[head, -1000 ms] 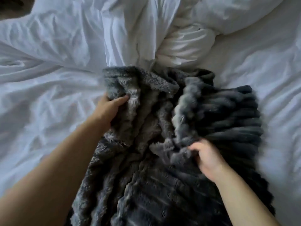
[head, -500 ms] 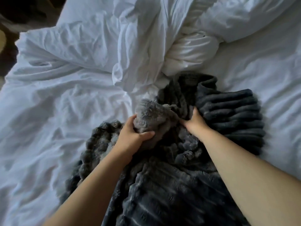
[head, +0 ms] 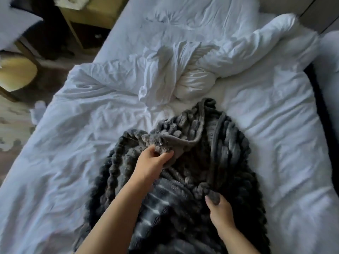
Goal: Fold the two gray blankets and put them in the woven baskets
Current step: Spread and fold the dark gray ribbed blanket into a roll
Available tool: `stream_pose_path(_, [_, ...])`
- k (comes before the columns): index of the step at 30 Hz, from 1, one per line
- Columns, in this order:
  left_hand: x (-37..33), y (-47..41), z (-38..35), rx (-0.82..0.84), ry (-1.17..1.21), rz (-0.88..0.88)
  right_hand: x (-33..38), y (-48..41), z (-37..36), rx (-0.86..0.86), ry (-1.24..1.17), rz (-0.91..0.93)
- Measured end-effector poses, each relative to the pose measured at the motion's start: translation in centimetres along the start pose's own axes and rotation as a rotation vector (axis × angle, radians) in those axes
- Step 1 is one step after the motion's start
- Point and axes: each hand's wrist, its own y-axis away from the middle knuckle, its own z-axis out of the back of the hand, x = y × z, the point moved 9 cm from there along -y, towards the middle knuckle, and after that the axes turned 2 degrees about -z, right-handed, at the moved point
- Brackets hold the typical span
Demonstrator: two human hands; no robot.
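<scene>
gray blanket [head: 211, 162]: near end cut off by the bottom picture edge
right hand [head: 221, 210]: fingertips buried in a blanket fold
left hand [head: 149, 165]: fingers partly behind bunched pile
furniture [head: 88, 17] off the bed [head: 73, 143]'s left edge: blurred

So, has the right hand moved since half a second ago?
Yes. The right hand has drawn back toward the person, away from the bunched white duvet. It now grips the fluffy gray ribbed blanket nearer the body.

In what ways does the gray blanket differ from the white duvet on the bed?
The gray blanket is dark and ribbed; the white duvet is plain and wrinkled. The left hand and right hand grip the blanket; no hand touches the duvet. Both lie crumpled on the bed.
</scene>
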Motion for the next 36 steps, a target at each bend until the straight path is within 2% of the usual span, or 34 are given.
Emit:
stream_pose_path(1, [-1.3, 1.4, 0.1, -0.028, -0.082, -0.065, -0.3, 1.6, 0.8, 0.032, -0.081, -0.009])
stream_pose_path(3, [-4.5, 4.3, 0.2, -0.085, -0.335, -0.188, 1.3, 4.4, 3.6, 0.035, -0.132, 0.088])
stream_pose_path(6, [-10.2, 8.8, 0.4, -0.217, -0.637, -0.352, 8.2, 8.6, 10.5, -0.164, -0.04, 0.449])
stream_pose_path(8, [-14.4, 11.6, 0.0, -0.276, -0.738, -0.464, 13.9, 13.5, 15.9, -0.314, -0.058, 0.726])
stream_pose_path(10, [-19.2, 14.6, -0.3, -0.276, -0.666, -0.594, 18.2, 19.0, 20.8, -0.313, -0.204, 0.903])
stream_pose_path(12, [-23.9, 17.9, -0.2, -0.25, -0.478, -0.704, 21.3, 25.7, 24.9, -0.224, -0.346, 1.069])
stream_pose_path(15, [-30.3, 24.1, -0.1, -0.206, -0.21, -0.868, 23.5, 37.7, 29.9, -0.165, -0.461, 1.479])
stream_pose_path(17, [-33.0, 28.0, -0.5, -0.126, -0.085, -0.934, 24.1, 42.0, 30.9, -0.038, -0.515, 1.62])
stream_pose_path(19, [-34.0, 30.6, -0.9, -0.066, -0.041, -0.942, 24.9, 42.2, 30.2, 0.041, -0.468, 1.502])
stream_pose_path(21, [-33.6, 32.1, -1.2, -0.035, -0.037, -0.91, 24.8, 41.1, 29.4, -0.083, -0.285, 1.302])
stream_pose_path(23, [-32.4, 32.9, -1.1, -0.018, 0.013, -0.865, 23.7, 41.4, 29.6, -0.146, -0.288, 1.252])
stream_pose_path(24, [-31.8, 33.2, -0.9, -0.018, 0.03, -0.845, 23.2, 42.3, 29.8, -0.073, -0.372, 1.296])
stream_pose_path(25, [-31.3, 33.5, -0.8, -0.012, 0.044, -0.823, 22.8, 43.4, 29.7, 0.072, -0.463, 1.358])
stream_pose_path(28, [-30.1, 33.9, -0.7, 0.03, 0.109, -0.739, 21.3, 50.3, 28.2, 0.741, -0.444, 1.637])
stream_pose_path(29, [-29.8, 34.0, -0.9, 0.056, 0.099, -0.724, 20.8, 51.7, 27.9, 0.863, -0.396, 1.674])
stream_pose_path(30, [-29.6, 34.2, -1.4, 0.097, 0.082, -0.717, 20.9, 51.7, 27.6, 0.877, -0.384, 1.645])
stream_pose_path(31, [-29.4, 34.4, -2.0, 0.14, 0.07, -0.715, 21.2, 50.7, 27.4, 0.78, -0.405, 1.581])
stream_pose_path(34, [-28.8, 35.0, -3.5, 0.214, 0.048, -0.727, 21.8, 44.4, 28.8, 0.116, -0.533, 1.296])
stream_pose_path(36, [-28.4, 35.1, -4.0, 0.218, 0.024, -0.712, 20.8, 42.0, 29.3, -0.007, -0.69, 1.12])
